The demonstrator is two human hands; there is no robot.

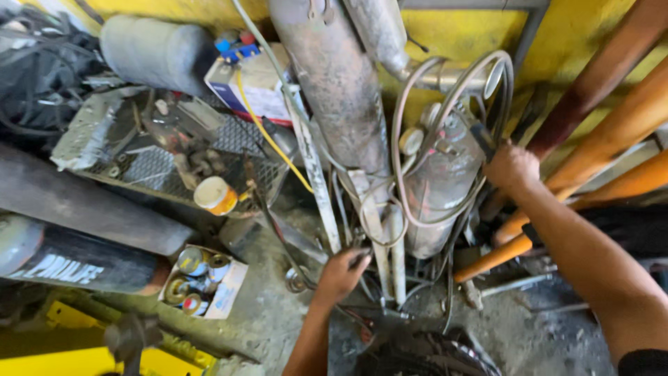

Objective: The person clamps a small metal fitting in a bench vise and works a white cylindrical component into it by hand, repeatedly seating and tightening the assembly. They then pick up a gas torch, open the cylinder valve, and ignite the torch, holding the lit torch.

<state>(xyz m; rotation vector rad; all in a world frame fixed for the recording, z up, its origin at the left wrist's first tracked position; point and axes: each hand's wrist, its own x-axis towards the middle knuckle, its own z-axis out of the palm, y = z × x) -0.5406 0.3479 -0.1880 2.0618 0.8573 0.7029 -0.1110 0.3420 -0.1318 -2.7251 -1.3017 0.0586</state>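
Note:
My left hand (342,273) reaches down among grey hoses (417,209) and metal rods at the base of a small dirty gas cylinder (438,182); its fingers curl around something thin there, which I cannot make out. My right hand (511,166) is up at the right side of that cylinder, closed on a dark handle or valve part (482,139) next to the coiled hoses. A tall rusty cylinder (341,90) stands just left of the small one.
Orange pipes (612,132) lean at the right. Large dark cylinders (76,230) lie at the left. A mesh tray (149,169) holds tools and a small orange can (216,195). A cardboard box of small tins (202,282) sits on the dirty concrete floor. A yellow wall is behind.

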